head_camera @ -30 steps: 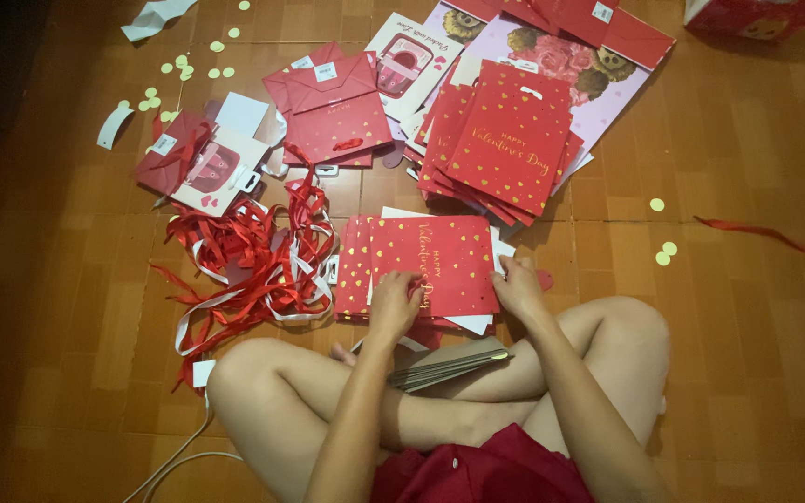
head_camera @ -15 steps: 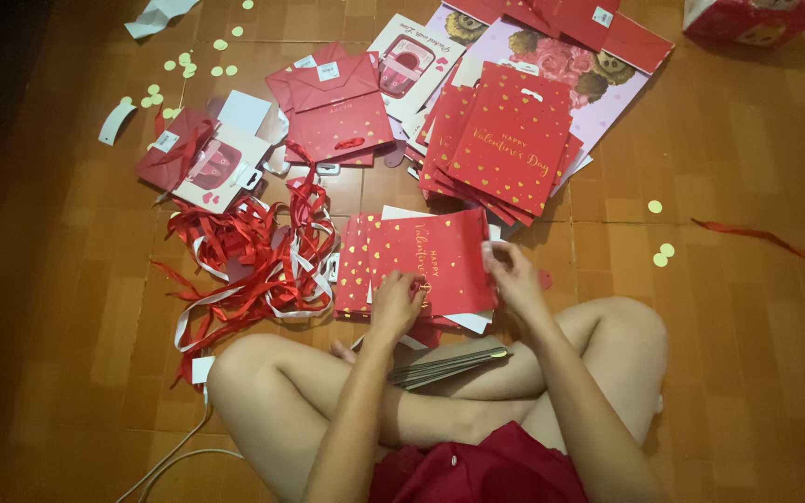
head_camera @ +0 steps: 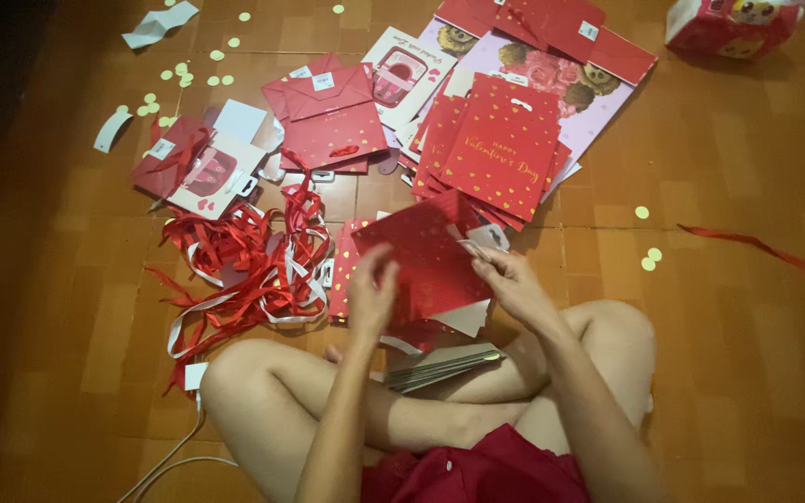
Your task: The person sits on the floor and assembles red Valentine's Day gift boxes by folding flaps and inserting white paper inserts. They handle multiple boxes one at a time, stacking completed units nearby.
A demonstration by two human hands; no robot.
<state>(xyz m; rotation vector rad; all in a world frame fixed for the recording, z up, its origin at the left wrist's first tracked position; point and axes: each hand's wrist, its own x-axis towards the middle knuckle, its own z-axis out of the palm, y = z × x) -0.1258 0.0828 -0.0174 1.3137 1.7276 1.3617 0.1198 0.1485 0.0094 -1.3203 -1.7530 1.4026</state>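
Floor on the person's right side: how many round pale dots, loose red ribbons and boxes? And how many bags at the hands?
Round pale dots: 3
Loose red ribbon: 1
Red box: 1
Red bag at left hand and right hand: 1
Total: 6

A floor (head_camera: 747, 373) of brown wooden tiles is seen on every side of the hands. It is lit warmly just beyond them, while the far left corner is left in darkness.
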